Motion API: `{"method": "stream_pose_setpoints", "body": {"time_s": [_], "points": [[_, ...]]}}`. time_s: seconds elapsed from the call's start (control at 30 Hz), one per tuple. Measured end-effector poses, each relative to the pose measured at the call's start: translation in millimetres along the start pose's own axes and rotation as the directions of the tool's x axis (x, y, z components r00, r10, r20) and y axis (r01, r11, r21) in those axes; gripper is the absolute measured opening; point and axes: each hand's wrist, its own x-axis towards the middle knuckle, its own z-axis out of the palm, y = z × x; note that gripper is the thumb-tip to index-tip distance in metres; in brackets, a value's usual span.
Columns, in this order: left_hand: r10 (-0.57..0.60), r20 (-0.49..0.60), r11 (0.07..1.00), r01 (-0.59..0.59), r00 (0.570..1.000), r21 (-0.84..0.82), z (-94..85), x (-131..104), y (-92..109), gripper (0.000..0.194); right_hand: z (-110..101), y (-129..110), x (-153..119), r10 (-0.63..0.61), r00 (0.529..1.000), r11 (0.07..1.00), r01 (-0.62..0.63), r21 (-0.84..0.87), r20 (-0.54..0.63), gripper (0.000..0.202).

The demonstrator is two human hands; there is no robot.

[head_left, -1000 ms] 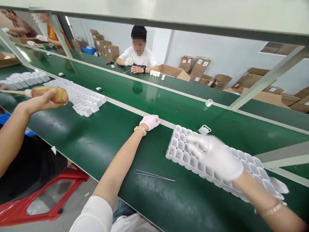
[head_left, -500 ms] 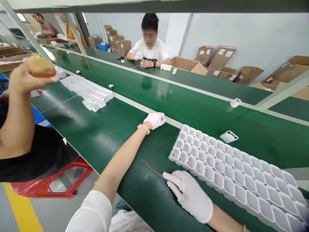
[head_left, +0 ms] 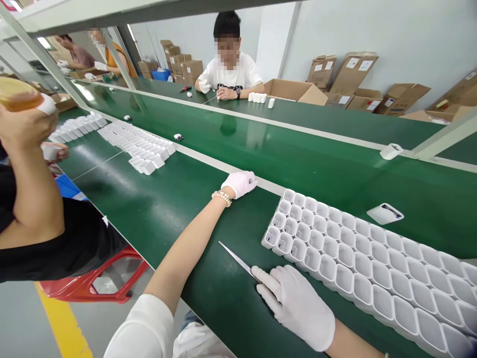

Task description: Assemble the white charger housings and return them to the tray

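Note:
My right hand, in a white glove, grips a pair of tweezers whose tips point up and left over the green table. Right beside it stand close rows of white open-topped cups; small dark bits show inside some at the left end. My left hand, also gloved, lies at the pale rail left of the cups. Its fingers are curled, and whatever they hold, if anything, is hidden.
Beyond the rail, a green belt carries a white casing, a white hollow piece and a small piece. More white cups stand left. A neighbour's raised hand holds an amber container. Another person sits opposite.
The pieces on the belt have shifted right. The neighbour's hand with the amber container has moved left. My tweezers have turned slightly; my left hand stays at the rail.

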Motion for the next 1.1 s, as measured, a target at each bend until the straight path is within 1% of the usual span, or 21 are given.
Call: {"method": "stream_pose_setpoints", "body": {"time_s": [0.13, 0.23, 0.37, 0.43, 0.5, 0.53, 0.6, 0.67, 0.73, 0.9, 1.1], "points": [[-0.002, 0.015, 1.000, 0.002, 1.000, 0.001, 0.6, 1, 2, 0.027, 2, 1, -3, -0.031, 0.999, 0.999, 0.031, -0.018, -0.023, 0.041], [0.000, 0.021, 1.000, 0.001, 1.000, -0.011, 1.2, 1, 5, 0.029, 2, 5, -7, -0.042, 0.999, 0.999, 0.042, 0.011, -0.024, 0.036], [0.009, 0.013, 0.999, -0.008, 1.000, -0.034, 2.4, 1, 9, 0.029, -6, 4, -4, -0.138, 0.990, 0.988, 0.139, 0.074, -0.014, 0.032], [0.014, 0.009, 0.999, -0.013, 1.000, -0.043, 2.9, 1, 11, 0.028, -9, -1, 6, -0.202, 0.979, 0.972, 0.202, 0.117, -0.010, 0.040], [0.022, 0.006, 0.999, -0.022, 1.000, -0.047, 3.2, 1, 12, 0.028, -9, -7, 21, -0.247, 0.969, 0.953, 0.245, 0.176, -0.012, 0.053], [0.028, 0.004, 0.998, -0.027, 1.000, -0.048, 3.2, 2, 12, 0.028, -7, -9, 30, -0.250, 0.968, 0.947, 0.249, 0.204, -0.022, 0.060], [0.042, 0.001, 0.998, -0.042, 0.999, -0.048, 3.4, 2, 13, 0.028, 0, -10, 47, -0.212, 0.976, 0.944, 0.220, 0.247, -0.057, 0.068], [0.054, -0.003, 0.997, -0.054, 0.999, -0.051, 3.7, 1, 14, 0.028, 9, -8, 60, -0.157, 0.984, 0.945, 0.174, 0.276, -0.085, 0.070], [0.061, -0.007, 0.997, -0.061, 0.998, -0.056, 4.3, 2, 15, 0.028, 18, -4, 67, -0.138, 0.986, 0.940, 0.161, 0.301, -0.096, 0.070], [0.063, -0.017, 0.995, -0.064, 0.998, -0.074, 6.4, 4, 18, 0.028, 31, 7, 63, -0.130, 0.987, 0.931, 0.154, 0.331, -0.093, 0.074], [0.078, -0.021, 0.994, -0.079, 0.997, -0.080, 7.3, 6, 19, 0.027, 32, 10, 61, -0.153, 0.986, 0.936, 0.166, 0.310, -0.066, 0.074]]}}
